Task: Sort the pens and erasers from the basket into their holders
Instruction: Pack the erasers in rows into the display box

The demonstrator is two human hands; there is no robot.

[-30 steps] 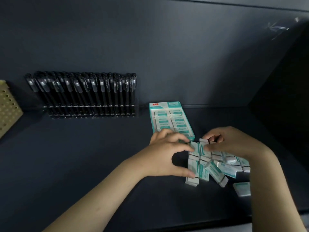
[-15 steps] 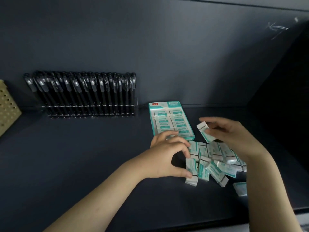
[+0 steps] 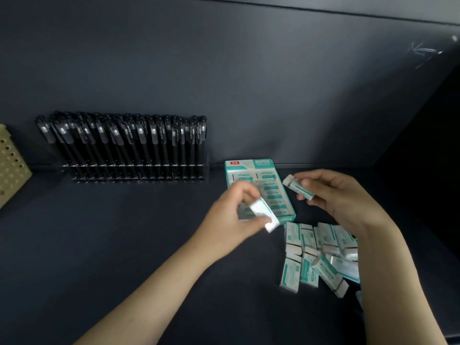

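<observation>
Dark shelf surface [image 3: 124, 245], dark wall behind.

- Far left edge: tan perforated basket [image 3: 10, 168], only a corner in view.
- Left of centre: pen holder [image 3: 139, 171], with a full row of black pens [image 3: 129, 145] standing in it. That half of the sorting looks finished.
- Centre: teal eraser box [image 3: 261, 168], lying flat against the wall with erasers already laid in it.
- My left hand [image 3: 231, 217]: on the pile a second ago, now lifted over the box's near end. It pinches one blurred eraser [image 3: 263, 215].
- My right hand [image 3: 341, 197]: also up from the pile, just right of the box. It holds a second eraser [image 3: 297, 186] in its fingertips.
- Lower right: loose erasers [image 3: 321, 255] heaped on the shelf, many still to place.

Both pieces appear bound for the box next.
</observation>
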